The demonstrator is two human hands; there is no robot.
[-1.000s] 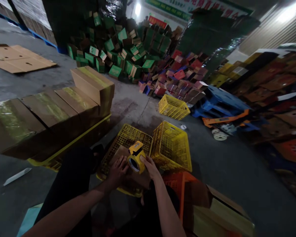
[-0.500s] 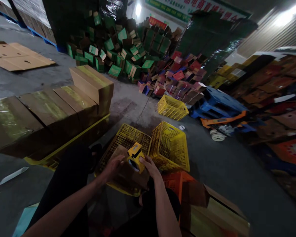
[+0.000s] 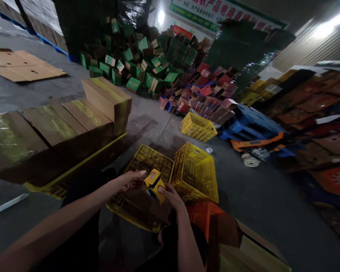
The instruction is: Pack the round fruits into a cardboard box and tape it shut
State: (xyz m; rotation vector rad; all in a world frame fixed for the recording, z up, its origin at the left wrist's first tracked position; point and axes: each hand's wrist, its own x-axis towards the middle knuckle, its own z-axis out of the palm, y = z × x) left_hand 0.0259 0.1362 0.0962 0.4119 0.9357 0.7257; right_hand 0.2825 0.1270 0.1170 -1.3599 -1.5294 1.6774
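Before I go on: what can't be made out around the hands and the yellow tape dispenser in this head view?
- Right hand holds the tape dispenser; its tape roll is mostly hidden behind the fingers and in shadow.
- Left hand: whether it touches the dispenser cannot be told; too dim.
- Cardboard box under the hands: seam and flaps too dark.
- Yellow crate beneath: inside covered by the box.
- Wall sign: text too small, cut by the top edge.
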